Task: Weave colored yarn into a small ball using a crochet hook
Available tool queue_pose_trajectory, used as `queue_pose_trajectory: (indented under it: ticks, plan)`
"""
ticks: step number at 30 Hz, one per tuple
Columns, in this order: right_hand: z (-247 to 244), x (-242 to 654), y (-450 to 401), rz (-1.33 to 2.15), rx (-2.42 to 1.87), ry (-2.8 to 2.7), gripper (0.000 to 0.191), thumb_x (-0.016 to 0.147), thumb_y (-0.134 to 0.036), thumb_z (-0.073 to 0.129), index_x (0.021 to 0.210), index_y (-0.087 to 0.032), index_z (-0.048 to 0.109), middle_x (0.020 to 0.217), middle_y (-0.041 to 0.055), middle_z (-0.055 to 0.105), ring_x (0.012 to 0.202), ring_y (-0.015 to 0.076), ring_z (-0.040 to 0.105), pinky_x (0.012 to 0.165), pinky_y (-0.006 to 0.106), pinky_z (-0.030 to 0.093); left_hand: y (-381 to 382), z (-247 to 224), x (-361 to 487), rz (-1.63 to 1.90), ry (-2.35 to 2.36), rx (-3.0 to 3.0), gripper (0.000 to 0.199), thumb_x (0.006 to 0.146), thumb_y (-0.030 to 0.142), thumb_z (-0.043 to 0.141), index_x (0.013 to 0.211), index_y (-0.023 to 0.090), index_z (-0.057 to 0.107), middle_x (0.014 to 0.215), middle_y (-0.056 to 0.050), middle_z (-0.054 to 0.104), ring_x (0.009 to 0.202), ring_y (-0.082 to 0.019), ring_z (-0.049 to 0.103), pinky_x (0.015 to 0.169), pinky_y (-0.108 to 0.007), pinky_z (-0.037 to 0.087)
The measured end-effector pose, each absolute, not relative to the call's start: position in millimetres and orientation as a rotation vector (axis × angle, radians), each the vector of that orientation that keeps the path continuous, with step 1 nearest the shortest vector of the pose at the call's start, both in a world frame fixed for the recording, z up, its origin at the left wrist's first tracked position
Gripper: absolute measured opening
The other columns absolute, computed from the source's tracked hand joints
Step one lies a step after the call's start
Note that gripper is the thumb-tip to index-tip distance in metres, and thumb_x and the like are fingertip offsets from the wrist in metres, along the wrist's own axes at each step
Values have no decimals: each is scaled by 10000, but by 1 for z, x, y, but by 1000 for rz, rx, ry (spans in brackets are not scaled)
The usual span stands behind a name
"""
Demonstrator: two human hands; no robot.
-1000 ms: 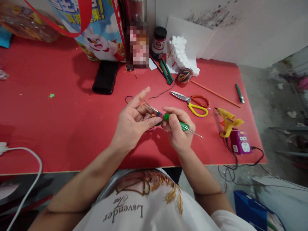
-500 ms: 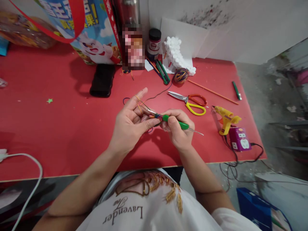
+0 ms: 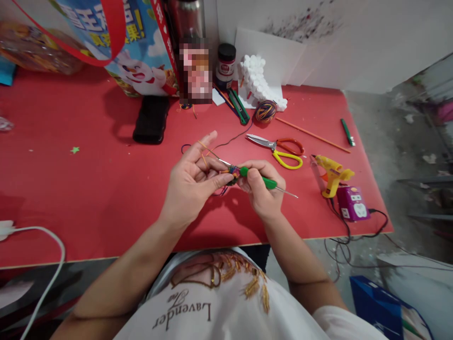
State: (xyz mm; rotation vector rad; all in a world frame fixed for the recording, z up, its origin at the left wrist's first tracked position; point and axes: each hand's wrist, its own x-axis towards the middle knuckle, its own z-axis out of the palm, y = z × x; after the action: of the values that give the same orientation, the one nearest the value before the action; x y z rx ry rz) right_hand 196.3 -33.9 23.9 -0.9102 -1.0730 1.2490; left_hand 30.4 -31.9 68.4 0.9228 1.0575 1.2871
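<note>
Near the middle of the head view, my left hand (image 3: 191,182) pinches a small multicoloured crocheted piece (image 3: 233,174) between thumb and fingers. Its index finger is raised, with orange yarn (image 3: 203,150) looped over it. My right hand (image 3: 264,189) is closed on a crochet hook with a green handle (image 3: 269,183). The metal shaft points left at the crocheted piece, and a thin metal end sticks out at the lower right. A dark strand runs from the hands to a ball of multicoloured yarn (image 3: 265,112) behind them.
Scissors (image 3: 279,147) lie right of the hands on the red table (image 3: 88,203). Farther right are a yellow glue gun (image 3: 333,174) and a purple socket box (image 3: 353,203). Behind stand a phone (image 3: 151,119), green cutter (image 3: 239,106), dark jar (image 3: 226,66) and printed bag (image 3: 141,56).
The hook's tip has slid slightly right toward the crocheted piece, and more of the piece shows between my fingers. Both hands have otherwise barely moved.
</note>
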Motion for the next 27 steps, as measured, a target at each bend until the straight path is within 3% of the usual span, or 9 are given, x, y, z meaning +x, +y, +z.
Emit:
queue_pose_trajectory:
  ticks: [3,13,27]
  plan:
    - [24,196,-35,1211,-920,-1091,267,984,-518,769,1048,-262,814,835,19,768,634,143,650,630,317,561,-33,69,29,1278,1032,911,766,788,129,912,1492,249,637,834,43,768,712,-98,689,666,-210,590]
    - [22,196,-33,1241,-906,-1090,287,992,-530,755,1046,-253,807,736,5,741,566,131,586,570,303,498,-33,66,29,1251,1006,884,704,874,217,862,1526,264,603,931,9,757,774,-120,705,663,-233,588]
    - [21,190,-35,1241,-876,-1006,240,997,-499,758,1045,-271,816,732,-7,725,563,124,571,565,300,469,-34,64,32,1320,1070,936,695,883,175,846,1527,283,609,901,23,740,716,-99,664,666,-221,580]
